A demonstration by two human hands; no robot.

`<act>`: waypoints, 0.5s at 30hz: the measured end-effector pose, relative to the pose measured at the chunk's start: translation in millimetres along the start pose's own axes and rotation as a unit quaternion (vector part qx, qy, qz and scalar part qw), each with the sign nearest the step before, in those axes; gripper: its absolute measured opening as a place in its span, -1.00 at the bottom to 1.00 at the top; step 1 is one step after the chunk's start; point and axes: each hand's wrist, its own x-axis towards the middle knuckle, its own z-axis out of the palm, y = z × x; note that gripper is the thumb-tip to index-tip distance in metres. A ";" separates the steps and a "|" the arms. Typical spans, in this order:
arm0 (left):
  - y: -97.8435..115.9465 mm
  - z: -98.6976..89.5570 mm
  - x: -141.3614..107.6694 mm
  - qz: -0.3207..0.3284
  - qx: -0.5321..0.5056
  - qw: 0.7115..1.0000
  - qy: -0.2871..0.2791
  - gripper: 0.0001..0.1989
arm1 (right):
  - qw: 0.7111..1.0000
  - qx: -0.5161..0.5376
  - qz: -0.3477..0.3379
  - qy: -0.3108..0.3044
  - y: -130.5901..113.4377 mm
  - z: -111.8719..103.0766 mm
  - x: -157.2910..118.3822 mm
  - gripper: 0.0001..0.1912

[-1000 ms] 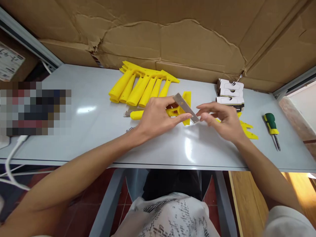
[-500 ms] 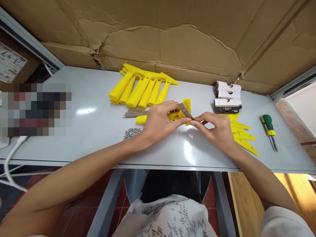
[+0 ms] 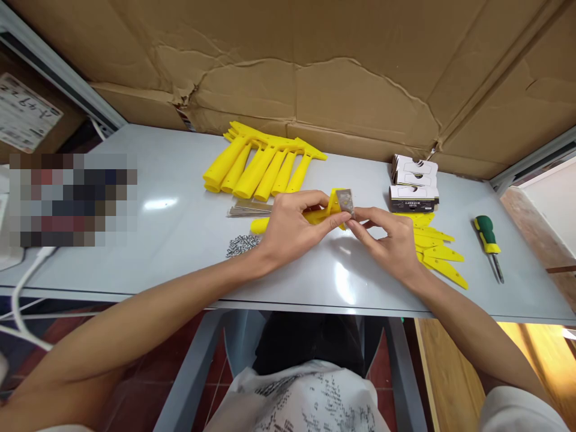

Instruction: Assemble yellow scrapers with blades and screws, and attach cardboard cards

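Note:
My left hand is closed round a yellow plastic scraper handle, whose rounded end sticks out to the left. Its T-shaped head shows past my fingers. A thin metal blade stands against the head, with my left thumb on its lower part. My right hand pinches the blade's lower right corner between thumb and fingers. Left of my left hand lie a pile of small screws and a stack of metal blades. Flat yellow plates are fanned out beside my right hand.
Several yellow scraper handles lie side by side at the back. White-and-black boxes are stacked back right. A green-and-yellow screwdriver lies at the right. Cardboard walls the back, and a white cable hangs at the left.
The blade has turned from a slanted, nearly edge-on pose to show its broad face, upright against the scraper head. Both hands keep hold. The camera view has shifted slightly.

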 end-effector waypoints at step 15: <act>6.7 -13.7 5.2 -0.009 0.039 0.999 0.009 -0.53 | 0.999 -0.025 0.013 -0.038 -6.6 -34.0 13.8 -0.80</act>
